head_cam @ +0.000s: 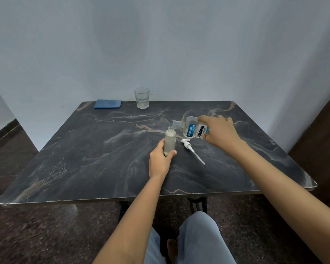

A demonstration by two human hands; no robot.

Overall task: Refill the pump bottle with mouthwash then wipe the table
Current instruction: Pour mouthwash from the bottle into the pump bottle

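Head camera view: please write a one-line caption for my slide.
Right hand tips the mouthwash bottle toward the open pump bottle, steadied by the left hand; pump lies beside.

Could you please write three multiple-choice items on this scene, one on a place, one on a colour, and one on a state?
1. Where does the pump head lie?
A. On the table, right of the pump bottle
B. Inside the glass
C. On the cloth

2. What colour is the folded cloth?
A. Red
B. Blue
C. Yellow

3. How is the mouthwash bottle held?
A. Upright and capped
B. Lying on the table
C. Tipped, uncapped mouth by the pump bottle's neck

Key: 1 A, it rests on the table beside the pump bottle that the left hand steadies. 2 B, plainly blue. 3 C, the right hand tilts it.
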